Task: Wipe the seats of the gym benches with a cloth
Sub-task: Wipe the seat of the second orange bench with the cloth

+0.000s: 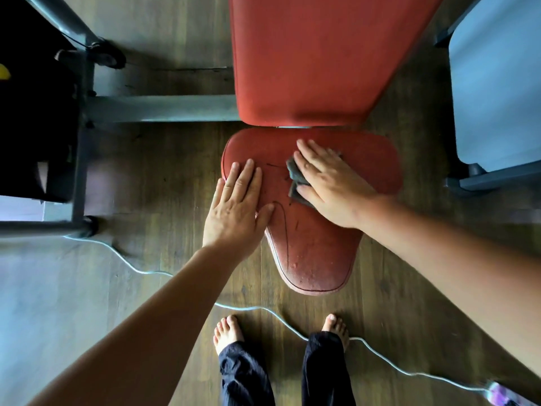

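**Two hands on one red bench seat, one cloth between them**

One red seat pad point(319, 230) fills the middle of the view: wide and rounded at the far end, narrowing to a blunt tip near the person. Its vinyl-like cover is worn, with dark scuffs, a stitched seam line and pale speckling toward the tip. Just beyond it, across a thin gap, lies one larger red back pad point(316, 60) of the same material.

One small dark grey cloth point(297, 180), crumpled, lies on the seat's wide part under the right hand point(330, 189). That hand lies flat on it, fingers straight and close together, with cloth edges showing at the thumb side. The left hand point(237, 206) rests palm down on the seat's left edge, four fingers extended and slightly fanned, thumb angled out; it holds nothing.

Below, two bare feet point(228, 332) stand on dark wood-grain flooring point(164, 177), with dark trouser legs above them. One pale thin cable point(263, 310) snakes across the floor. Grey metal frame tubes point(164, 108) sit at left, and one pale blue pad point(497, 83) at right.
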A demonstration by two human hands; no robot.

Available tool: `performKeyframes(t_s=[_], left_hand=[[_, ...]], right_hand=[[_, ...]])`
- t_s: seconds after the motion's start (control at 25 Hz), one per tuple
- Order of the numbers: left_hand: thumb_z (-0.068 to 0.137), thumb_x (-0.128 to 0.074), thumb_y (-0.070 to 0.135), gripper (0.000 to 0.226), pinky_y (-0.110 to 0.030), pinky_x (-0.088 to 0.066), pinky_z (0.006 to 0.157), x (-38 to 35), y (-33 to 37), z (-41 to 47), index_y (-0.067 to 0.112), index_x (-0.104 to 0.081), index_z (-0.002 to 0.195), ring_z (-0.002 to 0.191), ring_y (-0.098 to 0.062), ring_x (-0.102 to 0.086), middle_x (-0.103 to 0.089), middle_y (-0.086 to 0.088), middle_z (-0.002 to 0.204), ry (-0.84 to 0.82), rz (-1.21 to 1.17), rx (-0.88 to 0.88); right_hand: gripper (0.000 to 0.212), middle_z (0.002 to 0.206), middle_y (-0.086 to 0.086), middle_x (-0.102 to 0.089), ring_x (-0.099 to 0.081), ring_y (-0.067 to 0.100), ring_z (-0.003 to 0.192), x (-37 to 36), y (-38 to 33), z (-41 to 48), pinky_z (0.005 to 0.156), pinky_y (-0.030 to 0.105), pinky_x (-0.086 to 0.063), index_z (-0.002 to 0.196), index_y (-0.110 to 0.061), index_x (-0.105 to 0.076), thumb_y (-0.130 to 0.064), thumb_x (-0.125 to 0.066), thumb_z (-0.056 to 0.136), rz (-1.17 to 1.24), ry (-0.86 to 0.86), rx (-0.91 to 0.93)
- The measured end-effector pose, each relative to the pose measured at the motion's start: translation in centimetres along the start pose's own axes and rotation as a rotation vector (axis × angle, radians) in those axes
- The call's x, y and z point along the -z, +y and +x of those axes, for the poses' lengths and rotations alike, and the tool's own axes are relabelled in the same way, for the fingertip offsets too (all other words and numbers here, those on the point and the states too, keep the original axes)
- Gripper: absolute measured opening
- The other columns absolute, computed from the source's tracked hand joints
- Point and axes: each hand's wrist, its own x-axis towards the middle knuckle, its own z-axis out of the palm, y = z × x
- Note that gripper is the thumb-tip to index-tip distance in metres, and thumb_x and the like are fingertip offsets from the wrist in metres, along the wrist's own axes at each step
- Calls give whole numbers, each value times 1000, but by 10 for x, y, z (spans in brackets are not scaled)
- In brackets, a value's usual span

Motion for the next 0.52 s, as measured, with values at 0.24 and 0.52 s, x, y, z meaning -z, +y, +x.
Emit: performKeyframes(t_s=[0.24,0.52], left_hand=[[105,-36,54,73,-39,0,130,0,-11,3,21,-15,166,162,-19,1,-6,3,175,-5,7,-1],[106,-35,55,73,-42,-1,131,8,-31,-1,22,-9,166,162,-20,4,-1,2,175,-21,-22,114]], right_hand=[[65,169,9,-25,-22,28,157,0,-33,53,128,46,-18,157,-5,-34,-40,-39,103,-50,128,-84],[62,167,10,-30,-28,30,155,-19,-35,-30,126,47,-23,154,-5,-40,-39,-35,102,-23,96,34]])
